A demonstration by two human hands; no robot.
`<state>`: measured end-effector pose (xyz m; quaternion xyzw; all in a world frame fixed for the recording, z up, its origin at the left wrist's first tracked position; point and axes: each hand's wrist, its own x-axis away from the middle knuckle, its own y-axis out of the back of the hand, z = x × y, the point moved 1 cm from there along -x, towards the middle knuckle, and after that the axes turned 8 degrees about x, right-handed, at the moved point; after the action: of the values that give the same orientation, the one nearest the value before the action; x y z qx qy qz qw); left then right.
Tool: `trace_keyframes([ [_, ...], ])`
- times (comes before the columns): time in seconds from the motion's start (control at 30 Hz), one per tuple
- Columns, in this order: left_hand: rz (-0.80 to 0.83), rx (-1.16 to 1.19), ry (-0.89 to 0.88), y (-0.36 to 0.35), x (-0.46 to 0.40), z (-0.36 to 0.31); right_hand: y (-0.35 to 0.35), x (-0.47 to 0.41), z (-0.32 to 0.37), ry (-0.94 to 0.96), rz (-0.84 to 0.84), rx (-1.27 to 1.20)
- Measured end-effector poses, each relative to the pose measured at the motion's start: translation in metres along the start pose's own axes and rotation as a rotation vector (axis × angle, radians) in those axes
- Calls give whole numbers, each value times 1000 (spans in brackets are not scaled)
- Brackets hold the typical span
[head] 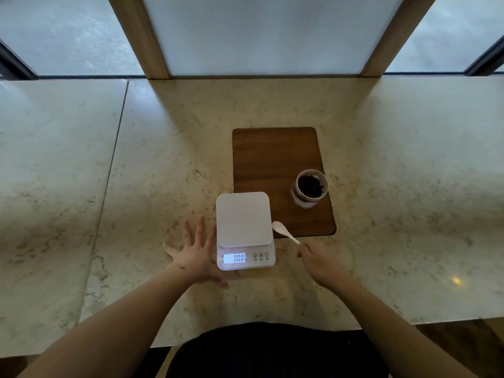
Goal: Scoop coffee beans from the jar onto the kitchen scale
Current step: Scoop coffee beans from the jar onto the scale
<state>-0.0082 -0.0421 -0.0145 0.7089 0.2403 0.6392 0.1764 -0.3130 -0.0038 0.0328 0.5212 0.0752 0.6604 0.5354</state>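
A white kitchen scale sits on the marble counter, its lit display reading 000 and its platform bare. An open glass jar holding dark coffee beans stands on the right part of a brown wooden board. My right hand pinches the handle end of a white spoon, whose empty bowl lies just right of the scale over the board's front edge. My left hand rests flat with fingers spread on the counter, touching the scale's left side.
The marble counter has a seam running down its left part. A wood-framed frosted panel stands at the back edge, with windows to either side. The counter's front edge lies near my body.
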Motion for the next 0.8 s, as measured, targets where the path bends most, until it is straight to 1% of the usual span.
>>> trace_keyframes([
  [0.07,9,7,7,1,1,0,19,5,13,51,-112,-10],
  [0.2,7,3,-2,2,3,-2,75,8,34,175,-356,62],
  [0.3,15,1,2,3,3,-2,109,1,40,185,-467,224],
  [0.43,28,-7,29,1,-2,-2,126,-17,40,64,-445,500],
  [0.53,21,7,37,-2,-9,1,128,-28,43,-29,-392,601],
  [0.67,20,9,47,-2,-11,2,125,-35,47,-79,-355,575],
  [0.8,40,-2,58,0,-9,0,124,-37,51,-54,-296,511],
])
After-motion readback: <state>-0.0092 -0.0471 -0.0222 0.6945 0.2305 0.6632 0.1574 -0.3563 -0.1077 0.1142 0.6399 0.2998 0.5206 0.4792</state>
